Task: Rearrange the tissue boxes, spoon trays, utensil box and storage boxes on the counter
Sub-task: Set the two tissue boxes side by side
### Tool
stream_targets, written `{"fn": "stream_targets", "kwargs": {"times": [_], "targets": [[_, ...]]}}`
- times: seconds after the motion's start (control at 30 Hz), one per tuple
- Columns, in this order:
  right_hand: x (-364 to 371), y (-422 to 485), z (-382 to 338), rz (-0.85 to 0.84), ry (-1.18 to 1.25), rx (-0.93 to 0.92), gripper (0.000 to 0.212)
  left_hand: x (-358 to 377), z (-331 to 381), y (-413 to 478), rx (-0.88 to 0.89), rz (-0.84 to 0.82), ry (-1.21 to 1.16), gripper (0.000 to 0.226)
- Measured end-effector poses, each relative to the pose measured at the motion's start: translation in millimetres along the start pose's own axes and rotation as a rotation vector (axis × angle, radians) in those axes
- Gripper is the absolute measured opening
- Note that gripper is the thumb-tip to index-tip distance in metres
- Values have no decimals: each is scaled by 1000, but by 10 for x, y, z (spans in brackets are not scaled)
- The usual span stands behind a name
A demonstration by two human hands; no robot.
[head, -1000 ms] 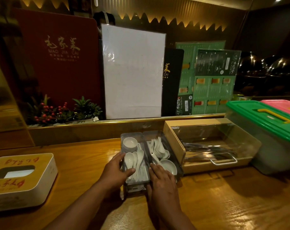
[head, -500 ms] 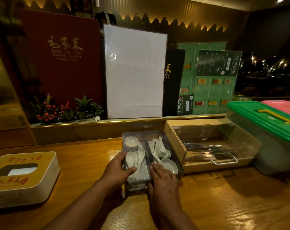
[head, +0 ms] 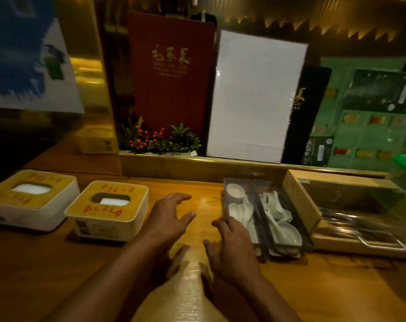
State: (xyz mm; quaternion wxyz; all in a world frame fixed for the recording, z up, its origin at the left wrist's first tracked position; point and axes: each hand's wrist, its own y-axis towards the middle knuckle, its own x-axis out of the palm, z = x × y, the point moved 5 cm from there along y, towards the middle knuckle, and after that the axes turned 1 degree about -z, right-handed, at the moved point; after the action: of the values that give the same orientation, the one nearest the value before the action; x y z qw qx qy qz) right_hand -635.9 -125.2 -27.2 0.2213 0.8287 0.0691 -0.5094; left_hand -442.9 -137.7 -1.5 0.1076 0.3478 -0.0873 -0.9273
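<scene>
Step judged: spoon trays set, tissue boxes next. Left hand (head: 168,219) spread open, empty, held over bare counter (head: 206,198) mid-frame. Right hand (head: 232,242) open, nothing gripped, fingertips at near-left corner of left spoon tray (head: 238,205). Right spoon tray (head: 278,214) placed alongside, against utensil box (head: 350,212) at right of frame. Two tissue boxes at left: nearer tissue box (head: 109,211), farther tissue box (head: 31,198). Next move likely: reach leftward, both sides of nearer box grasped. Red handwriting on box tops not legible. Gold characters on red menu (head: 171,75) seen, small print blurred.
</scene>
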Motion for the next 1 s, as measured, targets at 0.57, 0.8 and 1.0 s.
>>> {"fn": "stream_targets", "kwargs": {"times": [0.57,0.8,1.0], "targets": [[1041,644,-1696,6,-31,-48,51,-1757,-1432,-395,-185,65,252,66],[795,667,-1288,33,-127,36,45,-1345,-1270,-179,-76,-122,147,79],[481,664,-564,-21,-214,110,53,-765,-1065,122,-33,-138,31,69]]}}
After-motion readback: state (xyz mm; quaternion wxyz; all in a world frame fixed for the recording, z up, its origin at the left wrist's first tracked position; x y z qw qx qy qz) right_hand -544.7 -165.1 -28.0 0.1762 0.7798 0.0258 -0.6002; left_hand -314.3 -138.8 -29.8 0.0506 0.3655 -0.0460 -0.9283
